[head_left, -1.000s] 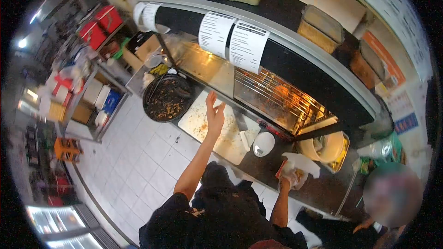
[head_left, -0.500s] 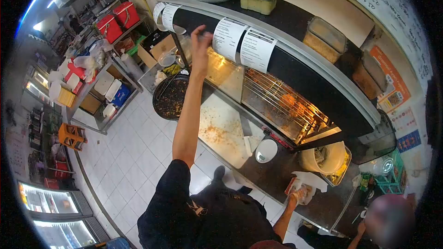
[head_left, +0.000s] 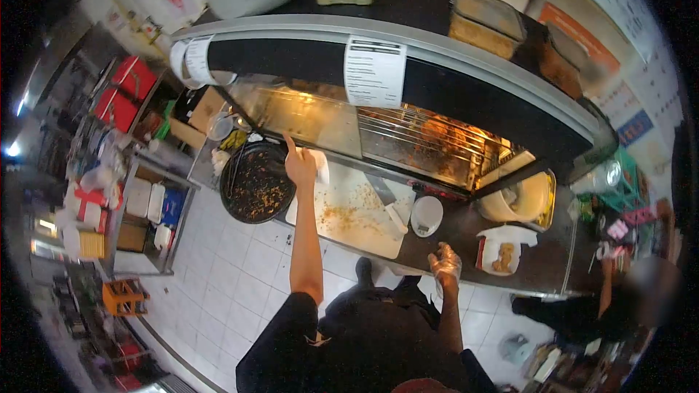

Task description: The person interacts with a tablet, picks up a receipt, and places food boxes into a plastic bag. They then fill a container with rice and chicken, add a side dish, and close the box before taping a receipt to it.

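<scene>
My left hand (head_left: pixel 301 167) is closed on a white paper slip (head_left: pixel 322 165), its index finger pointing out, above the edge of a white cutting board (head_left: pixel 338 236). Dark crumbs lie in the round black pan (head_left: pixel 256 182) beside it. On the board are brown crumbs and a cleaver (head_left: pixel 386 195) with a white handle. My right hand (head_left: pixel 445 263), in a clear plastic glove, hovers over the counter's front edge with loosely bent fingers and nothing visible in them. To its right sits an open paper box (head_left: pixel 502 251) with brown fried pieces inside.
A white kitchen scale (head_left: pixel 427 216) stands behind my right hand. The lit warming cabinet (head_left: pixel 419 142) spans the back, with a printed slip (head_left: pixel 376 71) on its front. A cream tub (head_left: pixel 515 200) stands at right. Another person (head_left: pixel 608 295) works at far right.
My left hand has come down from the cabinet front with one of the paper slips. My right hand has let go of the box and moved left. The view has turned.
</scene>
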A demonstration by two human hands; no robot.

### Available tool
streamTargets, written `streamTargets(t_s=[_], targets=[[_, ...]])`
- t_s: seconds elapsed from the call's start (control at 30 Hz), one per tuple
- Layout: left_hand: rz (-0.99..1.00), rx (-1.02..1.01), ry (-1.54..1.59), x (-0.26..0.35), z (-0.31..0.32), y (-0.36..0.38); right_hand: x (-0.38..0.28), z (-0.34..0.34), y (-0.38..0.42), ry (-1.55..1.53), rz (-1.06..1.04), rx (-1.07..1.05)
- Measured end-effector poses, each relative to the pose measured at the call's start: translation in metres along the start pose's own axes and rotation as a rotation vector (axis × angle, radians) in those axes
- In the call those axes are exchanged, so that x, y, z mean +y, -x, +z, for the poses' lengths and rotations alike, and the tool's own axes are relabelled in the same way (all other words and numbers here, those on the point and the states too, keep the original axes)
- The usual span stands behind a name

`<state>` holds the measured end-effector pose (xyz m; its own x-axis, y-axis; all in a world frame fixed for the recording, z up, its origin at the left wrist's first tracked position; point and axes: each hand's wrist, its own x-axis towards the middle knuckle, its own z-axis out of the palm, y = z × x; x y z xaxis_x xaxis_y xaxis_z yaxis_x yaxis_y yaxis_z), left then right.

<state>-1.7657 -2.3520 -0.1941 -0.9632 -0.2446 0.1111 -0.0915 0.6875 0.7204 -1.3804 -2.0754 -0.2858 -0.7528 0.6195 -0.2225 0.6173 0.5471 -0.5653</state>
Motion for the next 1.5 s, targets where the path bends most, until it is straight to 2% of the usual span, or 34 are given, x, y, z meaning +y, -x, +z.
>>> streamTargets(t_s=[0.03, 0.07, 0.1, 0.17, 0.27, 0.33, 0.4, 0.43, 0.47, 0.5, 0.57, 0.6, 0.67, 0.77, 0.87, 0.9, 1.0, 1.03, 1.1, 1.13, 1.17, 1.2, 1.27, 1.33, 1.4, 1.43, 1.47, 1.5], targets=[[0.040, 0.010, 0.121, 0.004, 0.023, -0.015, -0.016, -0.016, 0.005, 0.092, 0.052, -0.009], [0.096, -0.106, 0.140, 0.016, 0.031, -0.024, -0.009, -0.014, 0.008, 0.093, 0.078, 0.006], [0.267, 0.009, 0.179, -0.011, 0.080, -0.047, 0.000, -0.013, 0.010, 0.103, 0.082, 0.035], [0.450, 0.102, 0.238, -0.006, 0.121, -0.042, 0.023, -0.010, 0.019, 0.174, 0.028, 0.141], [0.406, -0.041, 0.407, 0.030, 0.115, 0.009, 0.047, -0.007, 0.044, 0.003, 0.149, 0.184], [0.233, -0.201, 0.394, 0.057, 0.105, 0.046, 0.073, 0.014, 0.057, 0.088, 0.155, 0.232], [0.291, -0.267, 0.361, 0.068, 0.096, 0.078, 0.093, 0.028, 0.074, -0.090, 0.115, 0.245], [0.331, -0.294, 0.378, 0.071, 0.098, 0.092, 0.107, 0.046, 0.078, -0.201, 0.167, 0.241], [0.394, -0.380, 0.419, 0.086, 0.116, 0.120, 0.071, 0.013, 0.076, -0.020, 0.133, 0.149], [0.443, -0.425, 0.392, 0.066, 0.152, 0.125, 0.073, 0.013, 0.067, 0.167, 0.193, -0.007], [0.452, -0.504, 0.428, 0.097, 0.139, 0.159, 0.083, 0.024, 0.062, 0.180, 0.102, 0.129], [0.439, -0.540, 0.449, 0.113, 0.129, 0.176, 0.081, 0.019, 0.061, 0.175, 0.136, 0.148], [0.486, -0.561, 0.477, 0.134, 0.138, 0.199, 0.075, -0.003, 0.051, 0.037, 0.224, 0.169], [0.631, -0.704, 0.379, 0.135, 0.169, 0.219, 0.092, -0.030, 0.048, -0.024, 0.303, 0.188], [0.648, -0.665, 0.471, 0.161, 0.168, 0.256, 0.106, -0.083, 0.031, -0.071, 0.355, 0.228], [0.598, -0.701, 0.334, 0.174, 0.166, 0.267, 0.118, -0.102, 0.022, -0.064, 0.337, 0.275], [0.591, -0.795, 0.336, 0.198, 0.166, 0.292, 0.119, -0.189, -0.013, -0.115, 0.284, 0.412], [0.635, -0.782, 0.315, 0.181, 0.194, 0.301, 0.151, -0.197, -0.036, -0.157, 0.241, 0.488], [0.643, -0.758, 0.347, 0.196, 0.200, 0.323, 0.177, -0.240, -0.077, -0.292, 0.204, 0.588], [0.656, -0.741, 0.376, 0.205, 0.198, 0.334, 0.168, -0.272, -0.095, -0.385, 0.213, 0.598], [0.617, -0.709, 0.356, 0.216, 0.189, 0.344, 0.194, -0.277, -0.127, -0.338, 0.144, 0.641], [0.519, -0.709, 0.403, 0.229, 0.174, 0.354, 0.187, -0.300, -0.149, -0.256, 0.088, 0.604], [0.352, -0.705, 0.496, 0.246, 0.154, 0.368, 0.130, -0.342, -0.179, -0.266, 0.013, 0.439], [0.215, -0.543, 0.525, 0.251, 0.130, 0.387, 0.134, -0.314, -0.237, -0.194, -0.241, 0.186], [0.006, -0.565, 0.588, 0.237, 0.106, 0.400, 0.144, -0.250, -0.301, 0.194, -0.687, 0.036], [0.152, -0.435, 0.600, 0.221, 0.105, 0.406, 0.144, -0.224, -0.325, 0.361, -0.727, -0.115], [0.125, -0.388, 0.579, 0.222, 0.100, 0.413, 0.147, -0.199, -0.340, 0.521, -0.676, -0.284], [0.065, -0.340, 0.695, 0.226, 0.098, 0.417, 0.152, -0.175, -0.356, 0.642, -0.616, -0.421]])
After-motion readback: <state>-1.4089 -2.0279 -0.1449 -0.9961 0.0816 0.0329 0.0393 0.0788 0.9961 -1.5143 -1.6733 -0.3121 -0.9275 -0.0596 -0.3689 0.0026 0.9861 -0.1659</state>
